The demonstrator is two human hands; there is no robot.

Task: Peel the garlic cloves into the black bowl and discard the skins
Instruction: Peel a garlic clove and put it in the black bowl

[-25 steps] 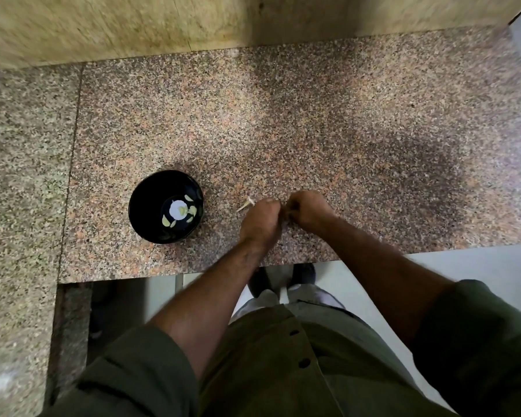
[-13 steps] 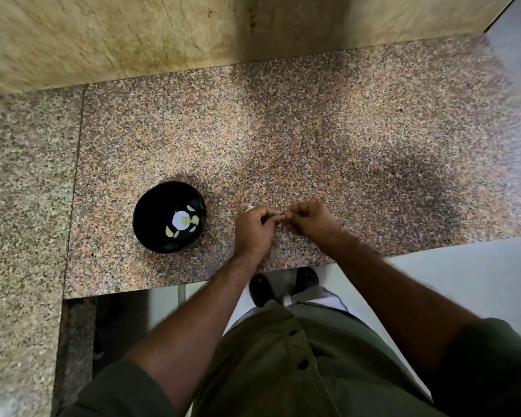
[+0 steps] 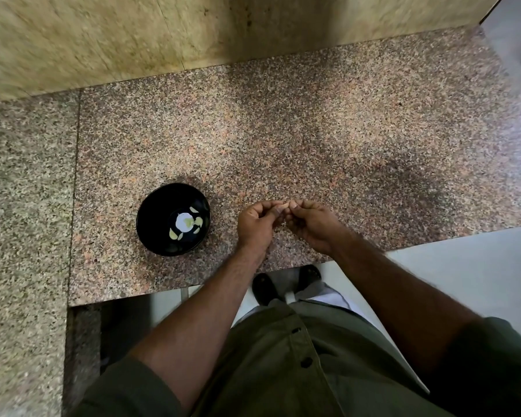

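Both hands raised off speckled pink granite counter (image 3: 313, 121) since a second ago, fingertips meeting. Left hand (image 3: 257, 222) and right hand (image 3: 312, 225) pinching small pale garlic clove (image 3: 285, 204), barely visible between them. Round black bowl (image 3: 154, 218) with peeled cloves just left. Peeling likely underway.

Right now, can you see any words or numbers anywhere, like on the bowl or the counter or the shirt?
None: no words, numbers, labels or signs can be read.
The black bowl shows only a white circle and pale leaf shapes inside, no letters.
The granite counter is just speckled stone.
The green shirt has plain buttons and no print.
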